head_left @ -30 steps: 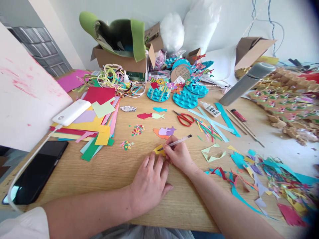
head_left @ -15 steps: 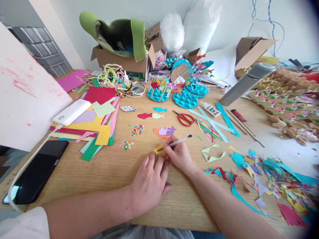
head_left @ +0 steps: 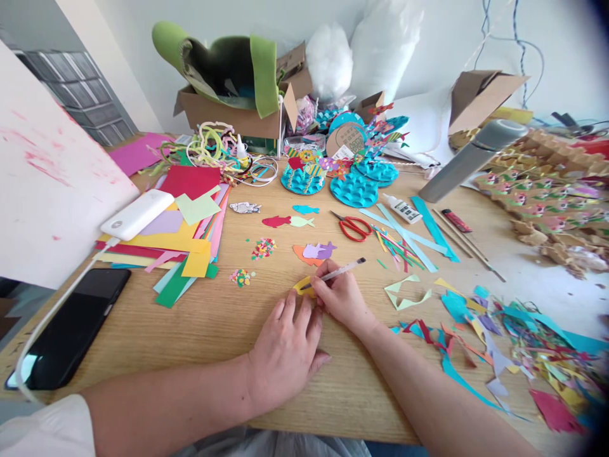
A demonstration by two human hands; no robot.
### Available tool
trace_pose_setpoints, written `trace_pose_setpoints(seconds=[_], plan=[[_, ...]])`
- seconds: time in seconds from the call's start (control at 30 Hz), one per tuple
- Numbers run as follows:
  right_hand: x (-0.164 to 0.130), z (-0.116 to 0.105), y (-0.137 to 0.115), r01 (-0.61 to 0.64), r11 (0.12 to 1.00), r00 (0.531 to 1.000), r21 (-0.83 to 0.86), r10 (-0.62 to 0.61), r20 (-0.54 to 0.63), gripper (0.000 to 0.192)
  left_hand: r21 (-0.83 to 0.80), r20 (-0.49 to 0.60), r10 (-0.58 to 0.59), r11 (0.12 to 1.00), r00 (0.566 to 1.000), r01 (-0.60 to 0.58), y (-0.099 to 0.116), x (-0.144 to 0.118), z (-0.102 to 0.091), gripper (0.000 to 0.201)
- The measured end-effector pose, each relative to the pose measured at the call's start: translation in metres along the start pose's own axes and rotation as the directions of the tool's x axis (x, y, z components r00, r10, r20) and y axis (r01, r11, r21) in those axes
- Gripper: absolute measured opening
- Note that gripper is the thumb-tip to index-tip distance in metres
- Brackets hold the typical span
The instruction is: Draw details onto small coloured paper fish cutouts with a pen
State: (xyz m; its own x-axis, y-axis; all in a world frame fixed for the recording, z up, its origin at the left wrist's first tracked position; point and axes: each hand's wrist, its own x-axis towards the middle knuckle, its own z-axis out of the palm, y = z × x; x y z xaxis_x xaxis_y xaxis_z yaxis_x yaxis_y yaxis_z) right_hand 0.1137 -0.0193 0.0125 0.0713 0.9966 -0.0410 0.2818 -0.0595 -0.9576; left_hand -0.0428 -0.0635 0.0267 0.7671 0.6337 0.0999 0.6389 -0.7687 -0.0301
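Note:
My right hand [head_left: 339,296] grips a clear pen [head_left: 343,270] with its tip on a small yellow paper cutout [head_left: 301,287] lying on the wooden table [head_left: 200,324]. My left hand [head_left: 284,346] rests flat on the table, fingertips pressing the near edge of that yellow cutout. Just beyond lie orange and purple paper fish [head_left: 314,252], with red, pale green and blue fish [head_left: 285,220] farther back. Red-handled scissors [head_left: 353,226] lie behind and to the right of my right hand.
A stack of coloured paper sheets [head_left: 183,238] with a white power bank [head_left: 136,214] sits at left, a black phone [head_left: 71,330] nearer. Paper scraps [head_left: 514,349] cover the right side. Blue round paper craft pieces [head_left: 352,184], a glue bottle [head_left: 402,208] and cardboard boxes [head_left: 238,114] stand behind.

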Motion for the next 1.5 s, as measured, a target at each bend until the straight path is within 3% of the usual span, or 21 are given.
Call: trace_pose_setpoints(seconds=[1.5], plan=[[0.0005,0.0000,0.0034,0.031,0.999,0.998,0.010,-0.031,0.046,0.012,-0.016,0.001,-0.001,1.000,1.000,0.001,0.0004,-0.0001,0.0016,0.061]])
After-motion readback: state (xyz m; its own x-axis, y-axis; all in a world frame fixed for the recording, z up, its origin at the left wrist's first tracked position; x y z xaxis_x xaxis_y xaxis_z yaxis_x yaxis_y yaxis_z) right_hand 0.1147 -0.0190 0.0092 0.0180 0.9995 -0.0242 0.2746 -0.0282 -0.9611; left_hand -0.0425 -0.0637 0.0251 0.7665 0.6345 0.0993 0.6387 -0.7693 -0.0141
